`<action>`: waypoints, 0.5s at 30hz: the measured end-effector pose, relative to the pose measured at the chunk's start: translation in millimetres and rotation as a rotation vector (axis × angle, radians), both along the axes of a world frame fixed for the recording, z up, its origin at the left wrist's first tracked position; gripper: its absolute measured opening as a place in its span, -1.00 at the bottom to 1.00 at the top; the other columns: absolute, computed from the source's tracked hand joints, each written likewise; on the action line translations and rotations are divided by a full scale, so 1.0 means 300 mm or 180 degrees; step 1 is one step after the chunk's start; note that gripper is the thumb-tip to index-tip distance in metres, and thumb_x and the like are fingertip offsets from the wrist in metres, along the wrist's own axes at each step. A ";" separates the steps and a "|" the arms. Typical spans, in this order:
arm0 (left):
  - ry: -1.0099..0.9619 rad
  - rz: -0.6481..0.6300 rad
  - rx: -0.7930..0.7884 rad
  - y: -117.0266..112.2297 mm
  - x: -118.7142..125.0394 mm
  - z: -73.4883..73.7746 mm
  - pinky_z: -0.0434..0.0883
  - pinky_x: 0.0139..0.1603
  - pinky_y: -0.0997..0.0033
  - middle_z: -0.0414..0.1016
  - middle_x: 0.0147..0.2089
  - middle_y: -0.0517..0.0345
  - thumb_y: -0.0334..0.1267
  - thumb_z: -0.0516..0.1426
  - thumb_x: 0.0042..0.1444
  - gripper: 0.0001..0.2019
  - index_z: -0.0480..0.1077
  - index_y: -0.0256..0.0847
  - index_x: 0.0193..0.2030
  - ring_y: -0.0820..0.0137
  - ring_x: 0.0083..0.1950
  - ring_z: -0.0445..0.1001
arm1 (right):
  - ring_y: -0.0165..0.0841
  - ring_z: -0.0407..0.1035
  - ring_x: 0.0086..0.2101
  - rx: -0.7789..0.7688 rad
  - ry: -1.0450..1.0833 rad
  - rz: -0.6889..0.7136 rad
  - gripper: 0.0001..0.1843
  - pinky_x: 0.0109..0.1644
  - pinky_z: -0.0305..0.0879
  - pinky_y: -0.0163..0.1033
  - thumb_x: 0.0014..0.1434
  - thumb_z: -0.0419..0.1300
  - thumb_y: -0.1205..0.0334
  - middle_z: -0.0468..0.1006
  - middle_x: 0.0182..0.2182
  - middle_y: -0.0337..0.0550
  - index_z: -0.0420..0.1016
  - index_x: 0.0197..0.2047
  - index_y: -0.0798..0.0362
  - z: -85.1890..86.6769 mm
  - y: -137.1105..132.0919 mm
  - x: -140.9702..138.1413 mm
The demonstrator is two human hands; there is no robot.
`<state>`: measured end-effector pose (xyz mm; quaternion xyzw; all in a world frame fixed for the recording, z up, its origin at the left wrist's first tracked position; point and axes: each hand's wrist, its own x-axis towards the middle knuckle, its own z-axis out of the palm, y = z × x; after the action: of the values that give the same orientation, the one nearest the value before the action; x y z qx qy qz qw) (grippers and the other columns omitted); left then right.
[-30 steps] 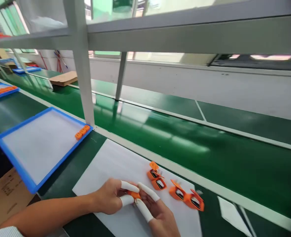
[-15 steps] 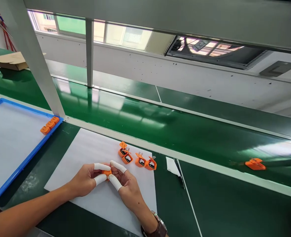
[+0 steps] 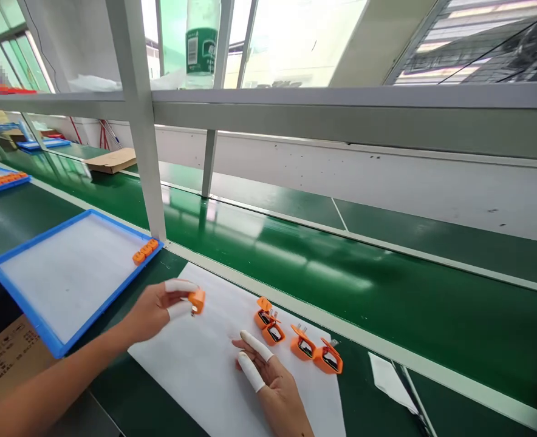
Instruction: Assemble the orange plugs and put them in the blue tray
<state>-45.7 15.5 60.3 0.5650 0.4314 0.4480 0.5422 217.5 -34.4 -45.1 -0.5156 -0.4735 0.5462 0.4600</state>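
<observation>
My left hand (image 3: 159, 308) pinches an orange plug adapter (image 3: 198, 300) between white-covered thumb and finger, above the white sheet (image 3: 214, 358). A small metal bit shows at its lower side. My right hand (image 3: 268, 376), also with white finger covers, is apart from it over the sheet, fingers spread and holding nothing. Beyond the right hand stand several open orange plug housings (image 3: 302, 347) with dark insides and metal prongs. To the left, a blue-rimmed tray (image 3: 27, 243) bears three orange plug adapters (image 3: 145, 251) in a row at its right edge.
A grey post (image 3: 143, 152) rises behind the tray and joins a shelf beam (image 3: 341, 121). Behind the work surface runs a green conveyor belt (image 3: 273, 243). A white paper scrap (image 3: 389, 379) lies at right. A cardboard box (image 3: 13, 358) is at lower left.
My hands have parted: the left carries the orange plug adapter away toward the tray side, and the right has let go of it. The view has swung left and up.
</observation>
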 end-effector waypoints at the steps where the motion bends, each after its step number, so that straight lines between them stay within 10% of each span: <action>1: 0.0246 0.0340 0.0023 0.015 -0.071 0.030 0.49 0.11 0.12 0.61 0.03 0.01 -0.13 0.32 0.08 -0.63 0.54 -0.19 0.02 0.14 0.02 0.57 | -0.09 0.54 -0.01 -0.0023 -0.0013 0.0037 -0.39 0.17 0.45 0.07 0.10 0.35 -0.10 0.64 0.00 0.03 0.50 0.15 0.03 0.004 -0.001 0.002; 6: 0.1206 0.1892 -0.0218 0.116 -0.430 0.043 0.29 0.32 0.11 0.58 0.14 0.03 0.00 0.35 -0.04 -0.47 0.53 -0.15 0.07 0.04 0.27 0.40 | -0.11 0.50 0.06 -0.0062 -0.0099 0.0202 -0.44 0.22 0.41 0.01 0.13 0.34 -0.02 0.63 0.01 0.01 0.50 0.16 0.02 0.011 -0.006 -0.004; 15: 0.1346 0.1500 -0.0831 0.195 -0.567 -0.109 0.43 0.14 0.24 0.68 -0.05 -0.02 0.00 0.35 -0.09 -0.48 0.60 -0.28 -0.02 0.14 -0.02 0.60 | -0.06 0.56 -0.02 0.0129 -0.0537 0.0217 -0.55 0.13 0.50 -0.03 0.05 0.36 0.04 0.68 -0.07 -0.04 0.61 0.02 -0.03 0.055 -0.011 -0.007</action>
<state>-215.9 74.1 27.6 0.4561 0.7067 0.3749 0.3900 215.4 -37.6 -28.6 -0.5339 -0.5388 0.5065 0.4099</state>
